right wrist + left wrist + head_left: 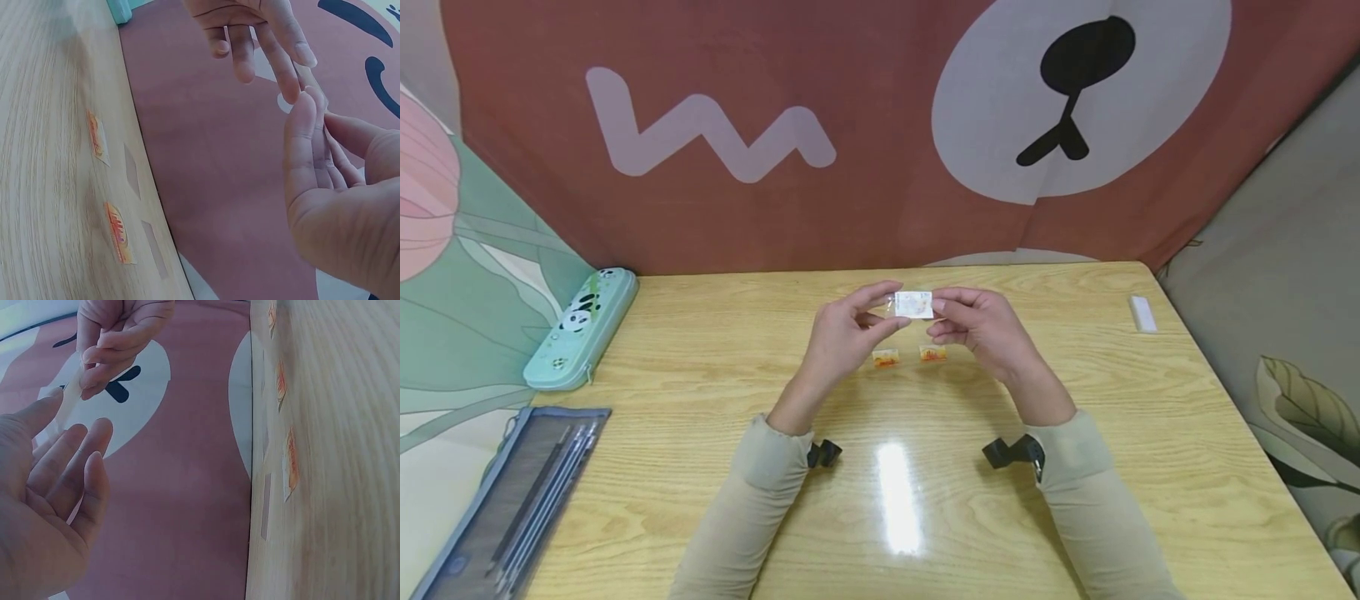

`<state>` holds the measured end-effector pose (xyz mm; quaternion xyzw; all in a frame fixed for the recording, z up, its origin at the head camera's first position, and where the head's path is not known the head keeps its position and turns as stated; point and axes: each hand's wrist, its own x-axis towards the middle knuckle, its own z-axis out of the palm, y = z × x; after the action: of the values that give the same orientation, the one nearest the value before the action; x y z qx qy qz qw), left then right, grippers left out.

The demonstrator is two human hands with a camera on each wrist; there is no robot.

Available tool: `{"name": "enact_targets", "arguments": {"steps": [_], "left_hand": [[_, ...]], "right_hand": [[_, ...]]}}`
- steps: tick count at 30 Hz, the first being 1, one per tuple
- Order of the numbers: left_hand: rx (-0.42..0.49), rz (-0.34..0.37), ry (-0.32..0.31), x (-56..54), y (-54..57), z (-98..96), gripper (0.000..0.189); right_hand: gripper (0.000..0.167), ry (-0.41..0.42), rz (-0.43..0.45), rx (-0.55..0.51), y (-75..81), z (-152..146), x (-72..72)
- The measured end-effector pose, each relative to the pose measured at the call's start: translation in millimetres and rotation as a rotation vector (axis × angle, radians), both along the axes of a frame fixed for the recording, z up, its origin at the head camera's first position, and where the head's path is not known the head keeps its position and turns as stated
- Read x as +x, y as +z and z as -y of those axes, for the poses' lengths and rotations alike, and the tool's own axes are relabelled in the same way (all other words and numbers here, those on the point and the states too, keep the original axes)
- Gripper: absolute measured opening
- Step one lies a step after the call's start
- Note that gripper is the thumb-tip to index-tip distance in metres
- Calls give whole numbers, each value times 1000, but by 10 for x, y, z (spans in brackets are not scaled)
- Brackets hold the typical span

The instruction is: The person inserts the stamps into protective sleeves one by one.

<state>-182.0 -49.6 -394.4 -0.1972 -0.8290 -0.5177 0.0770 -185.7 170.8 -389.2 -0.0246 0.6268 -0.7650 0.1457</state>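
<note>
Raised over the far part of the table is a small white printed packet (pixel 913 305), flat and rectangular, with a clear film strip at its left end. My left hand (pixel 844 333) pinches that left end between thumb and index finger; its other fingers are spread loosely in the left wrist view. The packet's right end is pinched by my right hand (pixel 988 329), thumb toward me. On the table below lie two small orange-and-white printed pieces, a left piece (pixel 886 358) and a right piece (pixel 933 353). Another orange piece (pixel 272 317) shows in the left wrist view.
A mint panda pencil case (pixel 583 329) lies at the far left, and a grey mesh pouch (pixel 520 500) with pencils in front of it. Toward the right edge sits a white block (pixel 1143 314). Printed fabric (pixel 775 217) hangs behind the wooden table (pixel 700 358).
</note>
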Motion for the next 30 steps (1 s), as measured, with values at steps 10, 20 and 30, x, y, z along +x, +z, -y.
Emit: {"name": "enact_targets", "arguments": {"steps": [10,20,30], "left_hand": [[-12,46,-12,-2,1,-9,43],[-57,27,-2,-10,-13,2,43],[-129,-44,5,-6,-9,-14,43]], "right_hand": [[11,9,30,2,11,-16,-4],[8,3,66,6,-2,8,-33],[32,-8,80,43,-9,2,-23]]}}
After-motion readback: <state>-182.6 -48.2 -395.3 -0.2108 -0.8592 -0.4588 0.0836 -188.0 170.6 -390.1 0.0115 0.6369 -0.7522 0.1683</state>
